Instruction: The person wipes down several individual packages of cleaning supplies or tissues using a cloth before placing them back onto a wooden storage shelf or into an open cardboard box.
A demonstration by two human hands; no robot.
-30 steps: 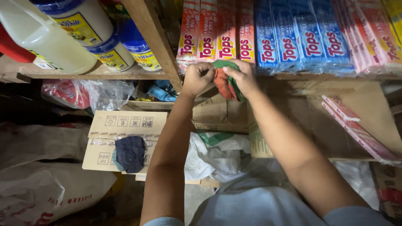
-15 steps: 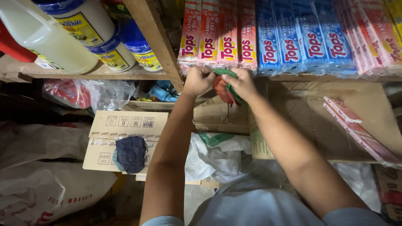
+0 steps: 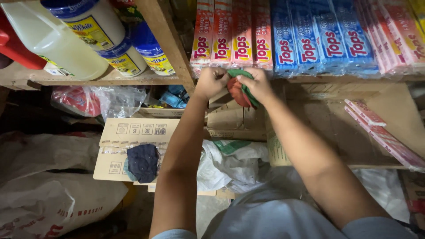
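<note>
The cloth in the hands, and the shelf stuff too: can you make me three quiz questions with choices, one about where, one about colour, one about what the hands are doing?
1. Where does the dark blue cloth lie?
A on a cardboard box
B on the top shelf
C in a jug

2. What colours is the bunched cloth?
A yellow and white
B red and green
C black

3. How is the bunched cloth held?
A by both hands
B by one hand
C by no hand

Answers:
1 A, it rests on the flat cardboard box.
2 B, red and green folds show.
3 A, the left hand and right hand both grip it.
</note>
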